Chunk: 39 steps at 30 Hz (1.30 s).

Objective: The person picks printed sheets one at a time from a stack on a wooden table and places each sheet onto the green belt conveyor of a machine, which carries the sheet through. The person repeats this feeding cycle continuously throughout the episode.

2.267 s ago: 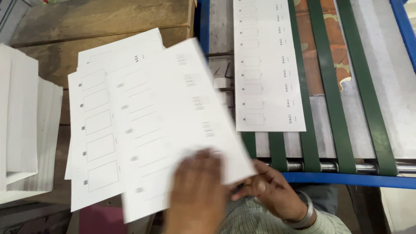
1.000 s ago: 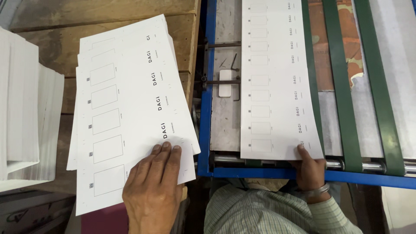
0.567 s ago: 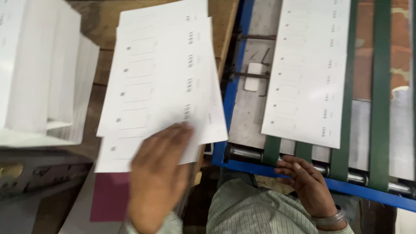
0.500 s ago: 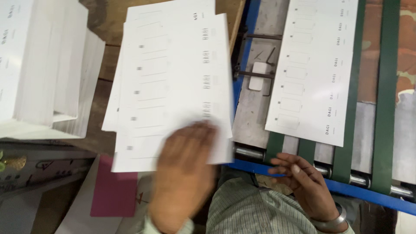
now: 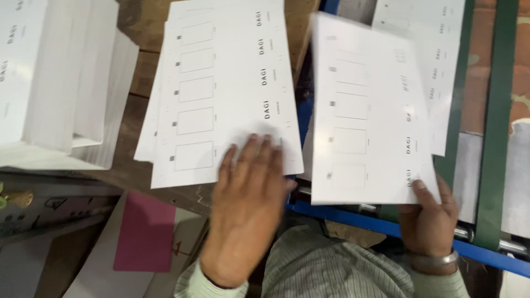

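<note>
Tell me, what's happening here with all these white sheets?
A person is handling printed white sheets. The left hand rests flat on the near edge of a stack of sheets on a wooden table. The right hand holds one sheet by its corner above the green belts, where another sheet lies.

right hand (image 5: 428, 218) | now lifts a new printed sheet (image 5: 367, 116) over the belt; earlier empty at machine edge
</note>
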### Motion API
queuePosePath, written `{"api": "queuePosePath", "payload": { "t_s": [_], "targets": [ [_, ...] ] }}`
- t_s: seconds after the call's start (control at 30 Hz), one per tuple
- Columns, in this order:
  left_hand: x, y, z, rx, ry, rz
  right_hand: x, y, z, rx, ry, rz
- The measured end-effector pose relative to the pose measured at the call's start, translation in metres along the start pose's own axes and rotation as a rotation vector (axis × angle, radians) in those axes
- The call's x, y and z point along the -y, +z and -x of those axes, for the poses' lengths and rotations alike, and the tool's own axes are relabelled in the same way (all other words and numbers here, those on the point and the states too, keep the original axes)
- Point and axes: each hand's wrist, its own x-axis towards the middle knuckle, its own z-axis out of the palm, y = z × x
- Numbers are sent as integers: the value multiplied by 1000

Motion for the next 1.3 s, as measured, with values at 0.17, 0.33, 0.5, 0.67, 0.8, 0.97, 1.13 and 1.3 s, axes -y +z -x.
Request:
{"api": "queuePosePath", "payload": {
  "t_s": [0.17,0.33,0.5,0.67,0.8,0.97,1.13,1.3],
  "targets": [
    [16,5,3,-26,12,8,-19,-65,-20,-125,-179,157],
    [14,3,10,-52,3,30,-42,-114,2,-286,-117,332],
    [13,7,12,-40,-44,64,-67,-133,29,-289,-101,405],
    [12,11,14,-40,-65,15,-62,-120,21,-240,-121,479],
    [10,11,14,-48,-61,12,-34,-106,4,-183,-90,666],
    [10,11,15,-55,-69,31,-13,-91,-11,-199,-24,1373],
    [8,12,15,-48,-81,51,-13,-83,-40,-104,-572,1822],
    [6,10,13,-43,-70,49,-28,-68,-93,55,-546,1741]
  ]
}}
